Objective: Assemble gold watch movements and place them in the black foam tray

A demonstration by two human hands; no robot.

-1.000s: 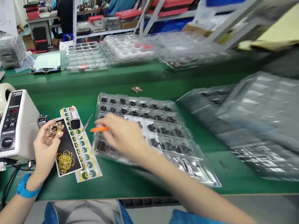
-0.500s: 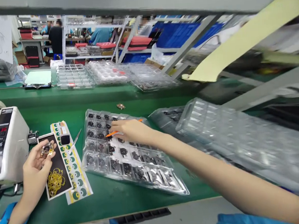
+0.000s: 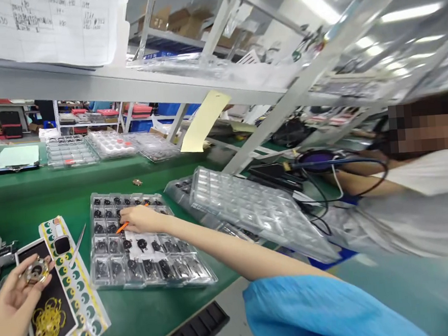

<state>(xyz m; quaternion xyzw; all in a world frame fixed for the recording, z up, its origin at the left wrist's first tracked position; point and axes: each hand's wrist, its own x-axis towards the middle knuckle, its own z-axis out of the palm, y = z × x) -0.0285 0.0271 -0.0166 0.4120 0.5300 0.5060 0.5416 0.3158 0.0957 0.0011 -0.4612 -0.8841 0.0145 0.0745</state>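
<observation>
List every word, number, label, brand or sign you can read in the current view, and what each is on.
"630": on the paper at top left.
"480": probably, same paper; its other entries are too blurred or cut off to quote surely.
Red marks on the far trays: too small to read.
No brand is legible.

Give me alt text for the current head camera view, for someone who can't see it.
A person's right hand, gripping an orange tool, is over a clear tray of small black parts on a green table. The left hand holds a round metallic piece above a white-rimmed tray of yellow rings.
</observation>
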